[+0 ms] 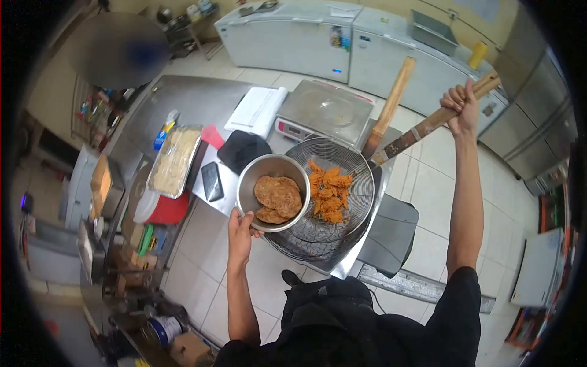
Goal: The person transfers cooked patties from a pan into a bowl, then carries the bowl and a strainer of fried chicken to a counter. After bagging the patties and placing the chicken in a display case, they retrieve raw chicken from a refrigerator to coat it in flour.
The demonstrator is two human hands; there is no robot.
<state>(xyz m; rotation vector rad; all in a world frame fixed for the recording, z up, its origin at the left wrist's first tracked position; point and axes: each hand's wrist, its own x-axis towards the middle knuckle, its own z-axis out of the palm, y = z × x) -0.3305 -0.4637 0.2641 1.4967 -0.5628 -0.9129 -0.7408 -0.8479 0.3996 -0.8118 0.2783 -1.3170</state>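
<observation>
My left hand (241, 235) grips the rim of a round metal bowl (243, 205), thumb on the edge. Flat browned fried patties (278, 199) lie inside it. My right hand (461, 109) is closed round the long wooden handle (422, 129) of a wire skimmer (361, 177). Orange-brown crispy fried pieces (330, 191) rest in the skimmer's mesh, right beside the bowl. Another wire basket (287, 248) shows underneath, partly covered. A second wooden handle (391, 104) stands out from the skimmer area, with no hand on it.
Behind the skimmer sits a digital scale (327, 110), with an open notebook (257, 110) to its left. A phone (212, 181), a black container (244, 151) and a wrapped tray (175, 160) are on the steel table (202, 98). White chest freezers (284, 46) line the back. A grey stool (388, 232) stands at right.
</observation>
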